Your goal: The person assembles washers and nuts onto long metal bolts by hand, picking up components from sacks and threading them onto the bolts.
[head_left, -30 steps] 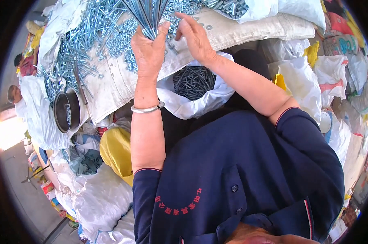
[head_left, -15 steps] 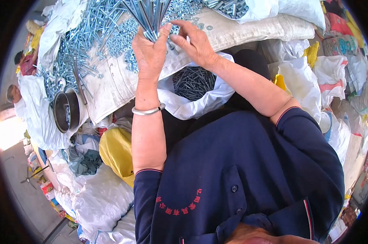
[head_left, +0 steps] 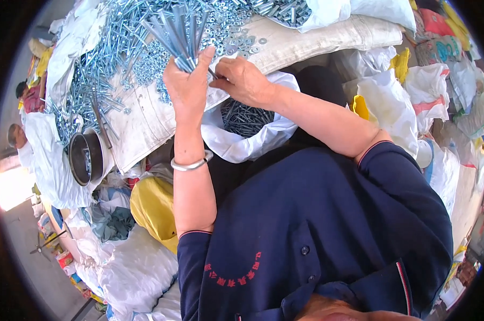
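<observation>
While the left hand (head_left: pixel 187 88) grips a bundle of metal rods (head_left: pixel 180 35) by its near end, we see the far ends fan apart above the cloth-covered counter (head_left: pixel 327 40). We judge that this low hold keeps the rods together at one end and leaves the gathered ends within reach of the right hand (head_left: pixel 244 80). The right hand stands just beside the left, its fingers bent inward around the tip of a thin dark piece; we cannot make out whether they are clamped on it, as the fingers partly hide it.

Just beyond the left hand, we find loose nuts (head_left: pixel 151 69) to the left and flat washers (head_left: pixel 244 43) to the right. Farther left lies a heap of long bolts (head_left: pixel 111 45); at the far side, short metal tubes (head_left: pixel 282 10) lie in a white sack. These parts appear grouped by kind, presumably for easy picking.

Nearer than the hands, a white bag (head_left: pixel 236 150) holds dark screws (head_left: pixel 247 116). We note that the right hand and wrist cover part of its far rim. The left hand screens some nuts behind it. At the left edge of the counter stands a metal pan (head_left: pixel 81 160), with a yellow bag (head_left: pixel 153 206) nearer to us.
</observation>
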The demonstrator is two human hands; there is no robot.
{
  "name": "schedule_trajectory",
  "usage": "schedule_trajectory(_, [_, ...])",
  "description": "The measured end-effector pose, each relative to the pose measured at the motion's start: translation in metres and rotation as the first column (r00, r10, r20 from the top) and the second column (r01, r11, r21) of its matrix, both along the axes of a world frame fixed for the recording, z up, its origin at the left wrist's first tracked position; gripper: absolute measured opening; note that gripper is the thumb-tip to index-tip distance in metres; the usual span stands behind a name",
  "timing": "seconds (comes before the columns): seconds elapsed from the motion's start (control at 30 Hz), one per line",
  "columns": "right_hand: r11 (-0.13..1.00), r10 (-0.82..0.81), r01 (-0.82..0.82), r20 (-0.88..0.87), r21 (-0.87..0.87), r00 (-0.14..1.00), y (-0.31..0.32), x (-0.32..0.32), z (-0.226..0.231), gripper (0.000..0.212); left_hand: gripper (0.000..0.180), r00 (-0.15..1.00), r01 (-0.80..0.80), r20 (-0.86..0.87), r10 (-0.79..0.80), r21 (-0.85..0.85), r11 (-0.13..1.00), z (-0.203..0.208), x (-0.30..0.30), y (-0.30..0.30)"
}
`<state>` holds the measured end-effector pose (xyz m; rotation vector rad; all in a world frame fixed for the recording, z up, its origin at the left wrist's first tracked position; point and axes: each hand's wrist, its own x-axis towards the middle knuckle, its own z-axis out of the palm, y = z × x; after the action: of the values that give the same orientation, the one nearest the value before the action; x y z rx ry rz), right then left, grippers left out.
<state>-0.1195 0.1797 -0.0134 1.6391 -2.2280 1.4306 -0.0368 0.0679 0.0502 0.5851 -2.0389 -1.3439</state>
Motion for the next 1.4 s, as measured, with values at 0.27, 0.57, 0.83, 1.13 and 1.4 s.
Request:
schedule_trajectory(0.27, [0.999,0.018,-0.014,-0.154,0.031,0.988,0.039,-0.023,-0.003,0.031,0.022,0.998,0.021,-0.063,0.009,0.451,0.892,-0.014,0.036,0.022])
schedule_trajectory(0.57, [0.848,-0.41,0.464,-0.24,0.255,0.88,-0.009,-0.062,-0.039,0.064,0.022,0.999,0.02,-0.038,0.004,0.585,0.811,-0.033,0.046,0.042])
schedule_trajectory(0.83, [0.9,-0.355,0.393,-0.207,0.189,0.912,-0.023,-0.01,-0.039,0.073,0.019,0.994,0.05,-0.109,0.024,0.628,0.777,-0.036,0.047,0.045])
schedule_trajectory(1.13, [0.916,-0.365,0.402,-0.452,-0.017,0.814,0.003,-0.076,-0.008,0.043,0.02,0.992,0.025,-0.113,0.064,0.646,0.763,-0.032,0.061,0.045])
schedule_trajectory(1.4, [0.571,-0.442,0.78,-0.705,0.257,0.555,0.071,-0.159,0.029,0.027,0.02,0.978,0.006,-0.156,0.142,0.695,0.719,-0.04,0.075,0.036])
